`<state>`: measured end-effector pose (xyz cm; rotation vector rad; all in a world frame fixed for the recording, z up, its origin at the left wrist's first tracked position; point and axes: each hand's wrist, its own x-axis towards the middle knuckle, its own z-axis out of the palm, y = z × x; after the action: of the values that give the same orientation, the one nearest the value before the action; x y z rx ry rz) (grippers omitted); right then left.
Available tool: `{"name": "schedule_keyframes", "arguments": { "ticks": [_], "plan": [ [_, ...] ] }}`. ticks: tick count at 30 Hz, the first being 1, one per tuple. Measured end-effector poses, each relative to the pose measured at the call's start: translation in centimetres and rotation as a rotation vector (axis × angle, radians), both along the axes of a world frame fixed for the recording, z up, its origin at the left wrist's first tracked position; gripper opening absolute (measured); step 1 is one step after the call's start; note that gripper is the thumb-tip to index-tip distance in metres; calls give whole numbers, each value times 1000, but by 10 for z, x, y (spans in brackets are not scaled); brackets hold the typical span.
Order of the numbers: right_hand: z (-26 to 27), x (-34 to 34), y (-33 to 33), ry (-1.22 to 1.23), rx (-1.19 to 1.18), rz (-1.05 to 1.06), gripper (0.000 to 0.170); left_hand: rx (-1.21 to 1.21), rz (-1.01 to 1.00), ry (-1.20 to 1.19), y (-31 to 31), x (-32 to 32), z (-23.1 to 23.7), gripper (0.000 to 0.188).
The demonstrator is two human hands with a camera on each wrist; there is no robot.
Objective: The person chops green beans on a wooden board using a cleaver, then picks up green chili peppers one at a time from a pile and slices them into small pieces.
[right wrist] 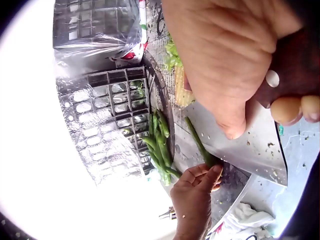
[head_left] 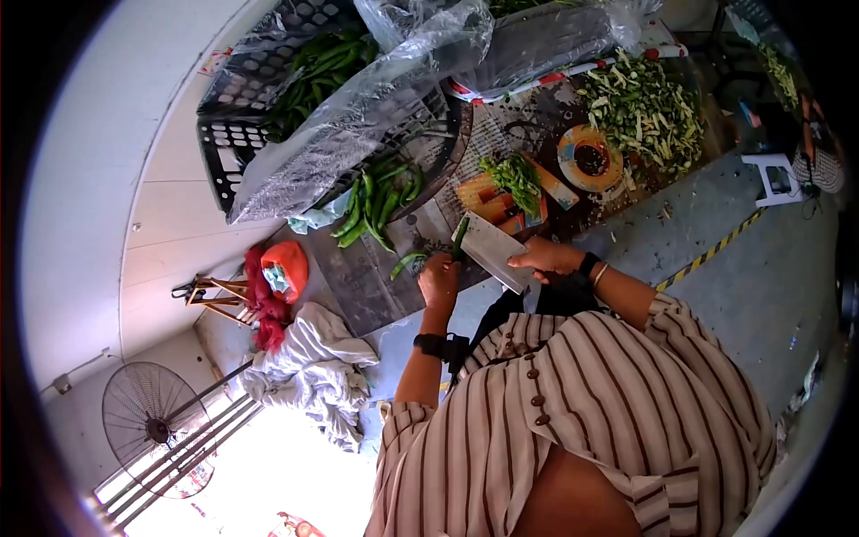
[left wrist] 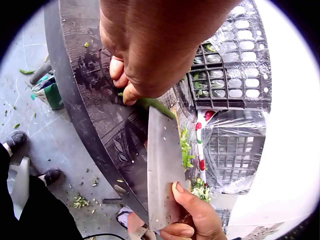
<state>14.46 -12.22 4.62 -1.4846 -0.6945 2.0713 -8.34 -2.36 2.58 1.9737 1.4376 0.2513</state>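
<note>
In the head view the left hand (head_left: 438, 281) pinches a green pepper (head_left: 460, 238) at one end on the dark table. The right hand (head_left: 548, 257) grips a wide cleaver (head_left: 492, 253), its blade against the pepper. In the left wrist view the blade (left wrist: 164, 170) crosses the pepper (left wrist: 158, 106) just beyond the left hand's (left wrist: 150, 55) fingers. The right wrist view has the right hand (right wrist: 225, 65) round the wooden handle (right wrist: 295, 70), thumb on the blade. A loose pepper (head_left: 407, 264) lies beside the left hand.
Whole peppers (head_left: 380, 201) lie by a plastic-covered black crate (head_left: 219, 148). Cut pieces form a small heap (head_left: 514, 182) and a large pile (head_left: 649, 112), with a tape roll (head_left: 590, 156) between them. A white stool (head_left: 774, 177) stands on the floor beyond the table.
</note>
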Motion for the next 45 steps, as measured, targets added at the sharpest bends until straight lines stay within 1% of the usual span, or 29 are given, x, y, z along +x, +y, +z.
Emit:
{"name": "schedule_keyframes", "arguments": {
  "ticks": [4,10,15,16,18,22,24,25,27,30,33,34,36,38,39,41,43,45],
  "plan": [
    [-1,1,1,-17,-39,32,38,-8,2,2,0,1,1,17],
    [1,3,2,3,13,59,39,28,-11,-24,-1,-1,-6,15],
    [18,-1,12,-97,13,88,39,66,-27,-49,-2,-2,-12,13],
    [14,-2,12,-96,13,89,39,71,-26,-63,-2,-2,-11,12],
    [7,-6,14,-15,-70,15,37,74,-26,-66,-2,-2,-12,13],
    [6,-4,13,-81,-62,60,36,97,-28,-83,-2,-2,-15,13],
    [-2,-4,7,-23,11,-14,35,97,-26,-73,-3,-1,-14,13],
    [-3,-2,6,-24,10,-15,35,98,-22,-60,-3,-1,-13,13],
    [-2,1,3,30,-38,55,35,93,-27,-68,-3,-1,-12,13],
    [-10,1,0,-7,-41,99,36,91,-35,-77,-3,-1,-11,13],
    [-5,-1,-1,13,-15,61,34,70,-32,-94,-2,-1,-10,13],
    [-7,-2,-2,14,-14,61,34,48,-24,-109,-2,-1,-10,14],
    [-16,-6,-4,8,15,127,34,42,-23,-124,-3,-3,-10,14],
    [-23,-12,-8,-5,13,97,33,34,-20,-140,-4,-4,-8,14],
    [-25,-13,-9,-17,10,71,33,49,-4,-119,-6,-4,-4,15],
    [-29,-14,-10,-21,-10,82,34,61,16,-93,-7,-8,0,15],
    [-25,-16,-10,-27,-27,88,34,36,-12,-45,-6,-16,-3,14],
    [-19,-15,-9,9,12,42,36,24,-14,-30,-5,-19,-8,13]
  ]
}}
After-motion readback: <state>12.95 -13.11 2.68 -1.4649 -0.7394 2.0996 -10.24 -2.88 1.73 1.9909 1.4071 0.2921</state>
